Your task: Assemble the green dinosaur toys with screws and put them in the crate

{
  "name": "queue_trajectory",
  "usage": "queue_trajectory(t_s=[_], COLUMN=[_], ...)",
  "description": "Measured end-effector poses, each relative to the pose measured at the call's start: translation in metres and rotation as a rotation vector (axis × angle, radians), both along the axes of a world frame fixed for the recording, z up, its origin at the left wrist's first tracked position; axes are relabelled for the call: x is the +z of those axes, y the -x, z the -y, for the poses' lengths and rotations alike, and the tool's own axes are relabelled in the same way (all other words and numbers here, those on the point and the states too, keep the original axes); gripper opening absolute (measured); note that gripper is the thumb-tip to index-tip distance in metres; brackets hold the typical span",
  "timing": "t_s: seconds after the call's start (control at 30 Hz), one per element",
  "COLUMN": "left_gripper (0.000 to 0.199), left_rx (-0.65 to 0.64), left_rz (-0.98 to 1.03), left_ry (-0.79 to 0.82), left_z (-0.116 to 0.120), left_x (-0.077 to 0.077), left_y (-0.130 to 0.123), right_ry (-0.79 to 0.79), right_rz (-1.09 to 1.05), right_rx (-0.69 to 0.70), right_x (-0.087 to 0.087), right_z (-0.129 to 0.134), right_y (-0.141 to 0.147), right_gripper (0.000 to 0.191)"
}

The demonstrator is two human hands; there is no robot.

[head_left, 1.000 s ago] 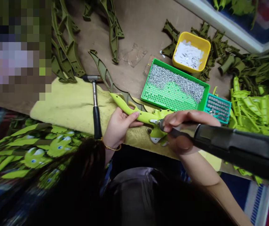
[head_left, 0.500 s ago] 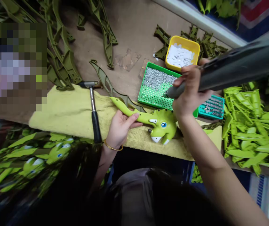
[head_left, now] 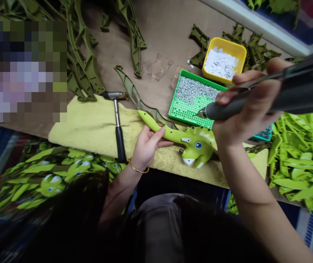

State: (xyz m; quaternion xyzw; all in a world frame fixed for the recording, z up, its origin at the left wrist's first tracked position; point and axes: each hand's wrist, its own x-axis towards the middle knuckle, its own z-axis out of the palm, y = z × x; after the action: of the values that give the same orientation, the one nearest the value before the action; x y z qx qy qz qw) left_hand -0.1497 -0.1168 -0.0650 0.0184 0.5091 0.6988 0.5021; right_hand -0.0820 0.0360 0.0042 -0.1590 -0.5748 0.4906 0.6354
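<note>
My left hand (head_left: 148,146) pinches the long neck of a lime-green plastic dinosaur-head toy (head_left: 200,144) with a blue eye and white horns. The toy lies on a yellow cloth (head_left: 91,128). Wrapped round a dark electric screwdriver (head_left: 233,107) is my right hand (head_left: 244,106). The screwdriver's tip points left, over a green perforated tray (head_left: 174,109) of small silver screws (head_left: 188,87); whether it touches the tray I cannot tell. Behind the toy's neck lies an olive curved plastic piece (head_left: 131,89).
A hammer (head_left: 119,140) lies on the cloth. Beyond the green tray stands a yellow tub (head_left: 211,71) of white pieces. Lime-green parts (head_left: 301,160) are heaped at right, olive parts (head_left: 85,54) at the back left. A teal tray (head_left: 267,133) is partly hidden by my right wrist.
The whole view has shifted, so the bench things appear farther right. The screwdriver is held more level, its tip still over the screw tray. My left hand keeps its hold on the toy.
</note>
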Motion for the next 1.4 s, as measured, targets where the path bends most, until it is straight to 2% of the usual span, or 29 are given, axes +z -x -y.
queue_trajectory(t_s=[0.07, 0.13, 0.3, 0.4, 0.53, 0.67, 0.73, 0.77, 0.87, 0.97, 1.07, 1.23, 1.4], left_gripper=[0.044, 0.045, 0.049, 0.049, 0.048, 0.049, 0.046, 0.045, 0.041, 0.041, 0.041, 0.042, 0.045], left_rx=[-0.010, -0.013, -0.004, 0.040, 0.040, -0.094, -0.100, -0.065, 0.057, 0.079, 0.085, 0.068, 0.029], left_rz=[0.005, 0.006, -0.028, -0.062, -0.025, 0.055, 0.018, -0.016, -0.098, -0.114, -0.111, -0.097, -0.091], left_ry=[-0.017, -0.028, -0.061, -0.084, -0.076, -0.031, -0.007, 0.000, 0.006, -0.012, -0.042, -0.058, -0.072], left_z=[0.001, 0.001, 0.001, -0.001, 0.000, 0.004, 0.005, 0.005, 0.003, 0.000, 0.000, 0.002, 0.001], left_x=[0.000, -0.001, -0.008, -0.011, -0.007, 0.002, 0.004, 0.004, 0.001, -0.004, -0.007, -0.007, -0.007], left_y=[0.000, 0.001, -0.001, -0.003, -0.004, 0.004, 0.013, 0.018, 0.030, 0.034, 0.032, 0.033, 0.035], right_ry=[0.004, -0.014, -0.089, -0.127, -0.136, -0.080, -0.078, -0.080, -0.058, -0.031, -0.016, -0.020, -0.056], right_rz=[0.007, 0.121, 0.309, 0.371, 0.465, 0.322, 0.396, 0.445, 0.502, 0.505, 0.457, 0.392, 0.223], right_rx=[0.091, 0.169, 0.339, 0.319, 0.273, -0.029, -0.177, -0.207, -0.184, -0.138, -0.104, -0.067, -0.039], right_x=[0.009, 0.011, -0.007, -0.015, -0.011, -0.008, -0.016, -0.021, -0.037, -0.044, -0.043, -0.035, -0.006], right_z=[0.017, 0.033, 0.048, 0.052, 0.053, 0.030, 0.013, 0.006, -0.008, -0.009, -0.005, -0.005, 0.011], right_y=[-0.001, -0.002, -0.004, -0.008, -0.007, 0.016, 0.029, 0.035, 0.043, 0.042, 0.042, 0.042, 0.038], right_gripper=[0.025, 0.031, 0.033, 0.035, 0.043, 0.039, 0.043, 0.046, 0.052, 0.049, 0.047, 0.048, 0.040])
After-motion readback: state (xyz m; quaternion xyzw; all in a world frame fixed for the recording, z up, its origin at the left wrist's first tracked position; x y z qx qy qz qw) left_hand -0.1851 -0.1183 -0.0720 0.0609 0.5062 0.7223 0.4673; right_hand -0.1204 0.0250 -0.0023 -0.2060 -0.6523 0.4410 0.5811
